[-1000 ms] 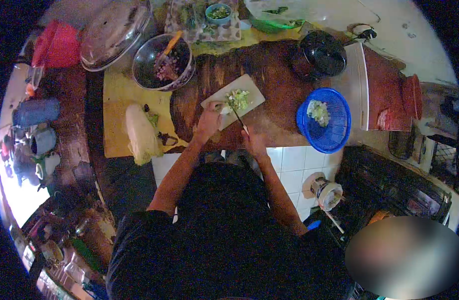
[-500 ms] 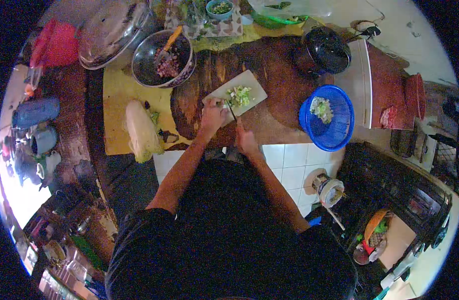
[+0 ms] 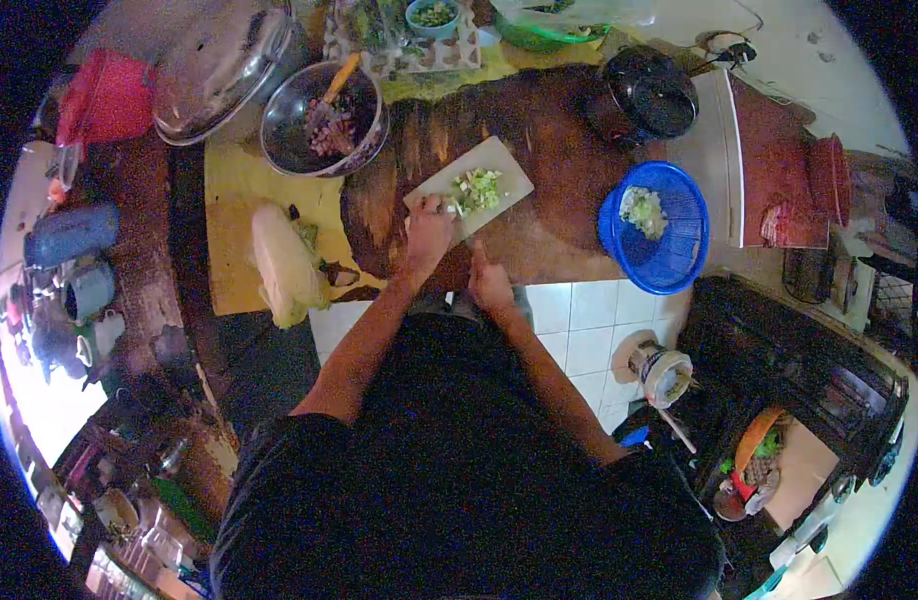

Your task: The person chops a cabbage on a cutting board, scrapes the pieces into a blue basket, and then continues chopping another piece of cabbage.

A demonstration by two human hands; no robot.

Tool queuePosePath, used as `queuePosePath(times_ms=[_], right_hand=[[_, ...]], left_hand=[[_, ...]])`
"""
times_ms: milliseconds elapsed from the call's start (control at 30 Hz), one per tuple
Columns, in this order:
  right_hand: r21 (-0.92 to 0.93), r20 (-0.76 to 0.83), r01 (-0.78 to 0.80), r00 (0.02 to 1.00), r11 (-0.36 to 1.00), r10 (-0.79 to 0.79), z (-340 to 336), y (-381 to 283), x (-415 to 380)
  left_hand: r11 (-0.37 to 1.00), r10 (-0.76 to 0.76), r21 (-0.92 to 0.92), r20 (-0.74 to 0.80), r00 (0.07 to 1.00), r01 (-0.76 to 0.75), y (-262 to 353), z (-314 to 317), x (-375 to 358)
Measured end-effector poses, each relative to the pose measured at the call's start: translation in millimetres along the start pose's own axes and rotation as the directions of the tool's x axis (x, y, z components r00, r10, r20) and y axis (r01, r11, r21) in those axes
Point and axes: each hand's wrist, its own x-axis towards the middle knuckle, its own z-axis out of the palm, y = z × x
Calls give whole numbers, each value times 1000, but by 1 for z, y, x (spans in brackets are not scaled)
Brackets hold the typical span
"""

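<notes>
A white cutting board [image 3: 511,182] lies at an angle on the dark wooden slab, with a pile of chopped pale green vegetable [image 3: 479,188] on it. My left hand [image 3: 431,232] is at the board's near left edge, its fingers curled over a whitish piece of vegetable beside the pile. Just off the near edge, my right hand [image 3: 491,285] is closed around the handle of a knife [image 3: 477,246]; its blade is hardly visible. To the right stands a blue plastic basket [image 3: 687,230] with more chopped pale vegetable [image 3: 643,212] inside.
A bowl [image 3: 279,140] with reddish chopped food and an orange-handled utensil stands back left. A whole napa cabbage [image 3: 282,265] lies left on the yellow surface. A black pot [image 3: 651,95] is back right. Behind are an egg tray [image 3: 419,60] and a small blue bowl [image 3: 434,28].
The knife blade, seen beside the left fingers before, has dropped toward me and is now hard to make out. My right hand is slightly lower; my left stays on the board.
</notes>
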Motion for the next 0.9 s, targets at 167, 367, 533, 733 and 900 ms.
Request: queuePosePath(times_ms=[167, 367, 533, 733, 900], right_hand=[[50, 12, -45, 999, 998, 44, -11, 5, -10], [91, 21, -113, 994, 989, 112, -34, -15, -12], [12, 27, -146, 989, 989, 146, -54, -34, -17], [-60, 57, -99, 993, 993, 103, -15, 17, -10], [-7, 29, -53, 998, 999, 53, -10, 25, -14]], left_hand=[[996, -84, 28, 113, 990, 81, 6, -12, 5], [983, -103, -148, 53, 993, 110, -7, -2, -3], [922, -165, -346, 55, 985, 174, -15, 17, -14], [911, -243, -332, 53, 969, 247, -9, 20, -12], [868, -301, -370, 136, 944, 330, -7, 6, -7]])
